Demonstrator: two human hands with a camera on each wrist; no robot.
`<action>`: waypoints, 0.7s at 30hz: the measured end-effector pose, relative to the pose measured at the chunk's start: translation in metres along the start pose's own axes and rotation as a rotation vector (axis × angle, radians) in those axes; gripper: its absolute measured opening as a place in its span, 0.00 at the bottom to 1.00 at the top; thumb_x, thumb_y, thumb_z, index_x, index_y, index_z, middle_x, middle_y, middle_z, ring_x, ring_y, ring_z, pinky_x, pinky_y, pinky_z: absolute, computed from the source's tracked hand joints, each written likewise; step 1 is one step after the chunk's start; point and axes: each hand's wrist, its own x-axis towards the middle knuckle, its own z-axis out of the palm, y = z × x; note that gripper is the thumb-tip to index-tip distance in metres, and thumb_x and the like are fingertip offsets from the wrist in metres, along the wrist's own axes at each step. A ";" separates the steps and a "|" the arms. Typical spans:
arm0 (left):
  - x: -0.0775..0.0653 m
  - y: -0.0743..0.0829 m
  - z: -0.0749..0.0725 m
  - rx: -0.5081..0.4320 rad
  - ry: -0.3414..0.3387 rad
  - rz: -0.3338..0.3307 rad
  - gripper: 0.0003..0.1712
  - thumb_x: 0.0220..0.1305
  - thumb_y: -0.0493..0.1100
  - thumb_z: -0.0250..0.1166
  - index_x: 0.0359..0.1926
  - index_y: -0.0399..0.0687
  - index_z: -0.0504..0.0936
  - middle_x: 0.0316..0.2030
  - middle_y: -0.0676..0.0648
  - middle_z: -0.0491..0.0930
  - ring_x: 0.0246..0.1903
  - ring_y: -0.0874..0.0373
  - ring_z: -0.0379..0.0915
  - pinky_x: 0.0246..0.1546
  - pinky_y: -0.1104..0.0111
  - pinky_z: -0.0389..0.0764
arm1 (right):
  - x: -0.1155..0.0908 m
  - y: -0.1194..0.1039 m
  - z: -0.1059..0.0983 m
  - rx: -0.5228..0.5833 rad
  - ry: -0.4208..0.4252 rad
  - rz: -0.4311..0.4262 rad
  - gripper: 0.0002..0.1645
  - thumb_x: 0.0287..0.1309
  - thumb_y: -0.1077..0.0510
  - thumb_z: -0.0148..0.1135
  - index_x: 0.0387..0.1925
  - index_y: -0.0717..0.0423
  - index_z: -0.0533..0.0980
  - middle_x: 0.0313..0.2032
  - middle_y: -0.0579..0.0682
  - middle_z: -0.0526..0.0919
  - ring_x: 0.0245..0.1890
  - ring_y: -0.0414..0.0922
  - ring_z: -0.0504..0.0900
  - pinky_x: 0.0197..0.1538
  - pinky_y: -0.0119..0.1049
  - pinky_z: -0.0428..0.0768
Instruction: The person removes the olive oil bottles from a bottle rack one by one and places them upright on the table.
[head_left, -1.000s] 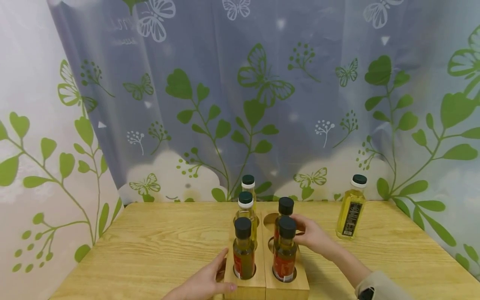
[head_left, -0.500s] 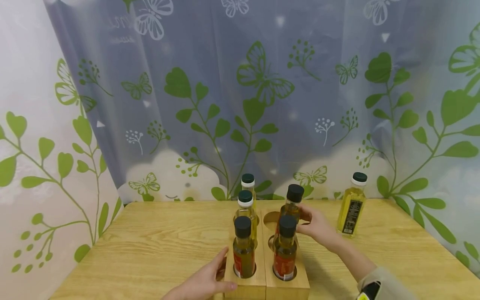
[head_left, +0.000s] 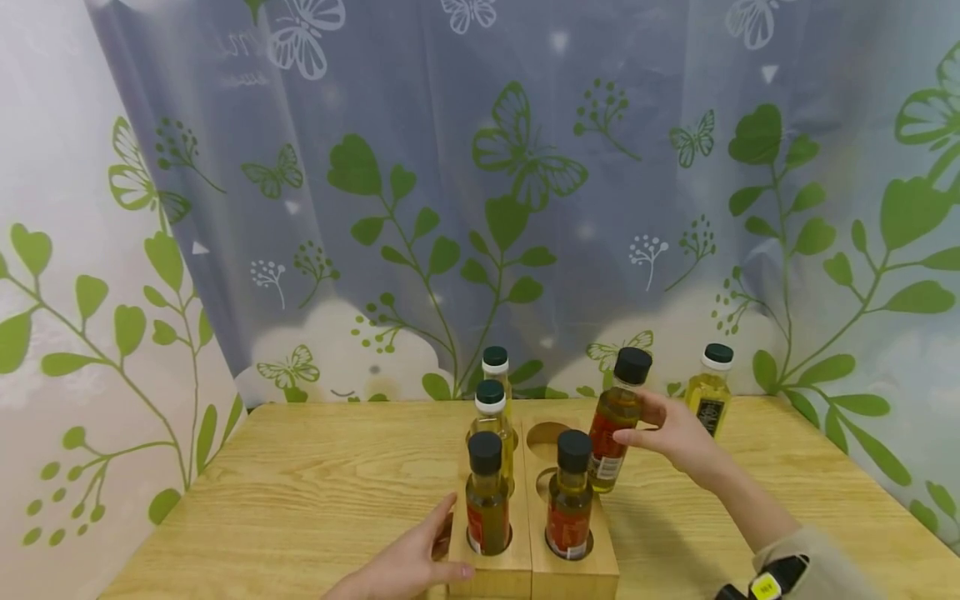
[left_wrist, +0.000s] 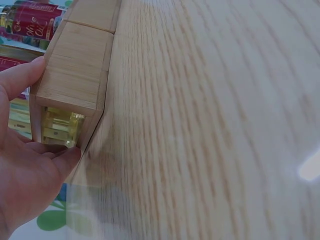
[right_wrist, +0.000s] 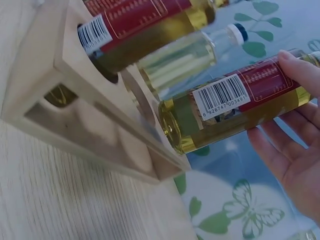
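Observation:
My right hand (head_left: 681,439) grips a red-labelled olive oil bottle (head_left: 609,433) with a black cap, held slightly tilted beside the wooden bottle rack (head_left: 517,579). In the right wrist view the base of this bottle (right_wrist: 225,107) is out of the rack, with thumb and fingers on opposite sides. My left hand (head_left: 405,557) holds the rack at its near left corner. In the left wrist view the thumb and fingers of that hand (left_wrist: 25,170) span the rack's side (left_wrist: 75,67). Two red-labelled bottles, one left (head_left: 487,508) and one right (head_left: 570,508), stand in the front holes.
Two green-capped yellow oil bottles (head_left: 491,425) stand behind in the rack's left row. Bare holes (head_left: 546,437) show in the right row. Another yellow oil bottle (head_left: 708,396) stands at the back right of the wooden table (head_left: 337,467). A patterned curtain (head_left: 420,208) hangs behind.
My right hand has lifted the olive oil bottle out of the rack's right row and moved it right. The left hand has stayed on the rack.

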 end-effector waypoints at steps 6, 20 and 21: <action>0.000 0.000 0.000 -0.002 0.002 -0.002 0.55 0.60 0.45 0.65 0.69 0.27 0.35 0.65 0.22 0.44 0.63 0.31 0.49 0.60 0.46 0.59 | -0.012 0.007 -0.018 -0.048 0.060 0.005 0.36 0.55 0.57 0.65 0.62 0.67 0.63 0.54 0.65 0.73 0.54 0.59 0.73 0.46 0.47 0.78; 0.001 0.000 -0.001 0.001 0.000 -0.001 0.55 0.59 0.44 0.66 0.69 0.27 0.36 0.65 0.22 0.45 0.63 0.32 0.50 0.60 0.46 0.60 | -0.039 0.034 -0.057 -0.157 0.136 0.083 0.38 0.58 0.57 0.62 0.64 0.71 0.59 0.54 0.67 0.73 0.42 0.22 0.70 0.46 0.44 0.76; 0.001 0.000 0.000 0.002 0.000 0.000 0.55 0.59 0.44 0.66 0.69 0.27 0.36 0.65 0.22 0.45 0.63 0.32 0.50 0.60 0.46 0.60 | -0.041 0.037 -0.059 -0.160 0.143 0.093 0.38 0.58 0.57 0.62 0.64 0.71 0.58 0.55 0.67 0.72 0.42 0.21 0.69 0.46 0.45 0.76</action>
